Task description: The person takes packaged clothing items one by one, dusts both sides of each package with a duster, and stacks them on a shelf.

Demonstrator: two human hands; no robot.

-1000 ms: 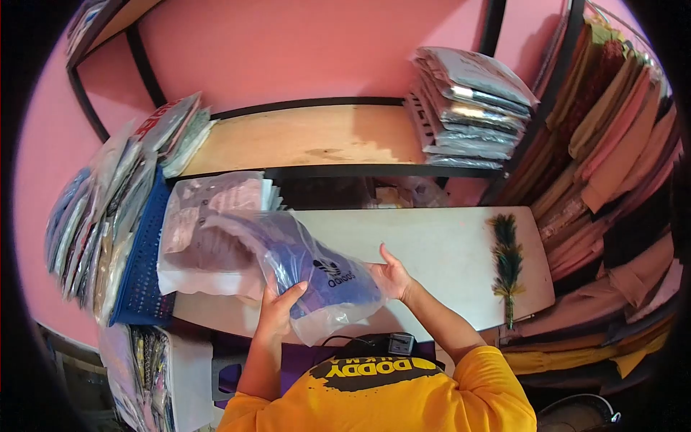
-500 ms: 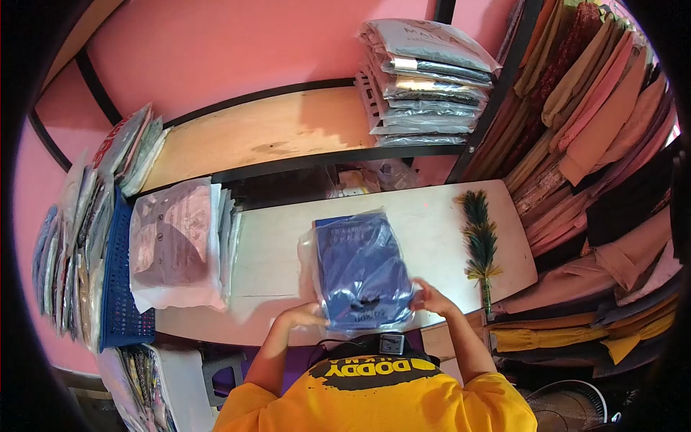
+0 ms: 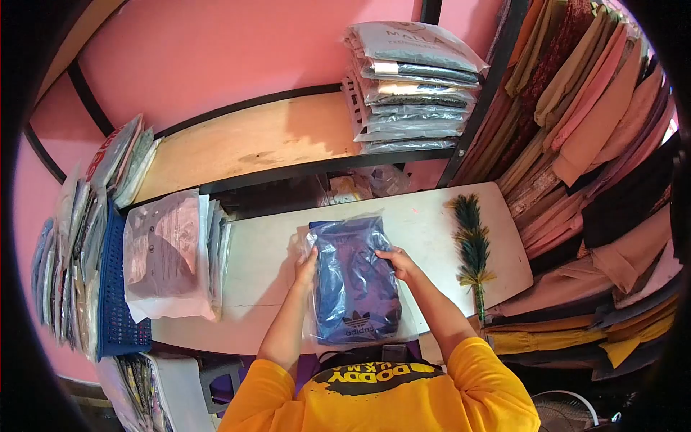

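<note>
A folded blue garment in a clear plastic bag [image 3: 354, 291], with a dark adidas logo near its lower end, is in front of my body at the near side of the white table [image 3: 277, 230]. My left hand [image 3: 307, 266] holds the bag's left edge, fingers partly hidden. On the opposite edge my right hand [image 3: 398, 263] grips the bag, its thumb lying on top and the other fingers mostly out of sight underneath.
Bagged garments [image 3: 169, 248] stand at the table's left, beside a blue basket [image 3: 119, 288] of more packages. A feather duster [image 3: 471, 237] lies at the right. Stacked bags [image 3: 414, 93] sit on the wooden shelf [image 3: 245, 147]. Clothes [image 3: 576, 165] hang at right.
Both hands have moved from the bag's near corners farther up its sides. The package has shifted slightly toward my body, and the view has turned a little.
</note>
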